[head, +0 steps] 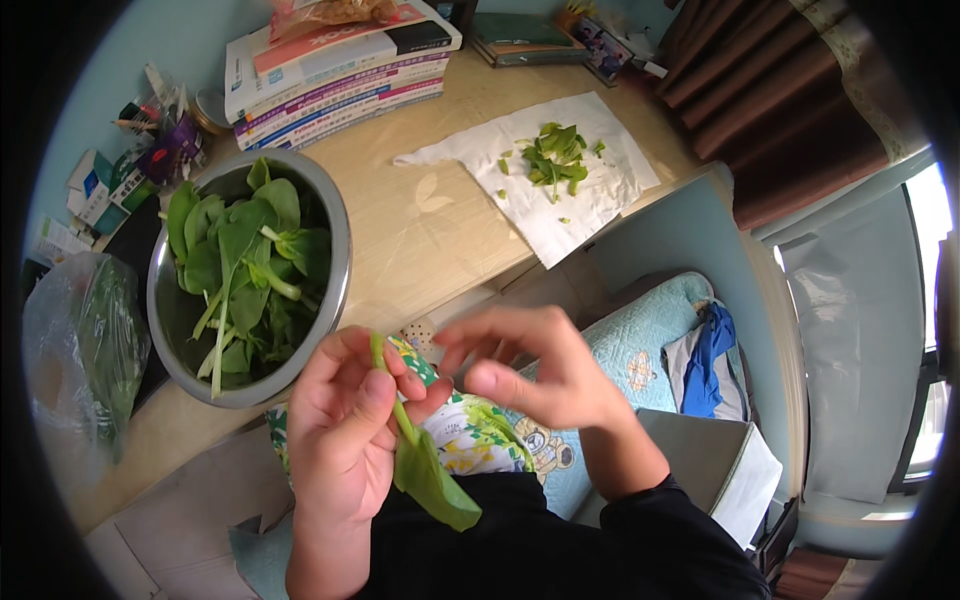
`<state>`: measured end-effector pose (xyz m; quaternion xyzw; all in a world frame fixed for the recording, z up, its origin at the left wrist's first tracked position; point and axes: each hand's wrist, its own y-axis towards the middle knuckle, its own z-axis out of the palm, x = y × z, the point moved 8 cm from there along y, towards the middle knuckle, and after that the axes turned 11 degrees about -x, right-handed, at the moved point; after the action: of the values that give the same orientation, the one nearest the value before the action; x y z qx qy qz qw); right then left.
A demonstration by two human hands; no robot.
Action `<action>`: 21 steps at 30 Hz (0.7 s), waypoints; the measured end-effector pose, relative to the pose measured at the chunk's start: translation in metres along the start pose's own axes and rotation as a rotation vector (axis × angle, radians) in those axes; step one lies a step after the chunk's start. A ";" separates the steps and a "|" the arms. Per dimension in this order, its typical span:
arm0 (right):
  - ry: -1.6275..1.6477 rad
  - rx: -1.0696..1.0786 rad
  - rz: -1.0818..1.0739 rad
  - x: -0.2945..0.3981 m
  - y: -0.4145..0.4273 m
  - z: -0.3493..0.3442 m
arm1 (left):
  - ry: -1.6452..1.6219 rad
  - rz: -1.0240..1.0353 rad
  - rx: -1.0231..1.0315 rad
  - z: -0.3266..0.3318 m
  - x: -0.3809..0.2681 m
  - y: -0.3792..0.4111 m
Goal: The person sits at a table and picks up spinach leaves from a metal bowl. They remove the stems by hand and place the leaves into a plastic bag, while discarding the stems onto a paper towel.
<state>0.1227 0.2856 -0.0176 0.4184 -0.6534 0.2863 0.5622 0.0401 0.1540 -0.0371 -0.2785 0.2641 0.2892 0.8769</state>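
My left hand [349,424] grips the stem of a green leafy vegetable [435,480], whose leaf hangs down over my black clothing. To its right, my right hand [529,367] is raised with fingers apart and slightly blurred, and nothing shows in it. A round metal pot [341,247] stands on the desk at the left, filled with leafy greens [247,262], some with pale stems. On a white paper sheet [607,202] farther back lies a small heap of torn leaf and stem pieces [555,157].
Stacked books [337,90] stand behind the pot, with a snack bag on top. A clear plastic bag of greens [112,337] lies at the left, near a pen holder [169,146]. Below the wooden desk [397,225] are a light blue quilted cover [630,337] and an open box [697,450].
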 end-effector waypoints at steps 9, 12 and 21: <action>0.138 0.116 -0.174 0.034 -0.044 0.069 | -0.013 0.438 -0.155 -0.011 -0.053 -0.029; -0.005 -0.018 -0.345 0.047 -0.032 0.059 | 0.204 0.671 -0.101 -0.026 -0.079 -0.049; -0.348 -0.136 -0.883 0.079 -0.032 0.070 | 0.280 0.100 -0.049 -0.071 -0.058 -0.078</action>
<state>0.1143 0.1933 0.0418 0.6597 -0.5150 -0.0975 0.5385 0.0293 0.0344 -0.0245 -0.3241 0.3901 0.2975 0.8089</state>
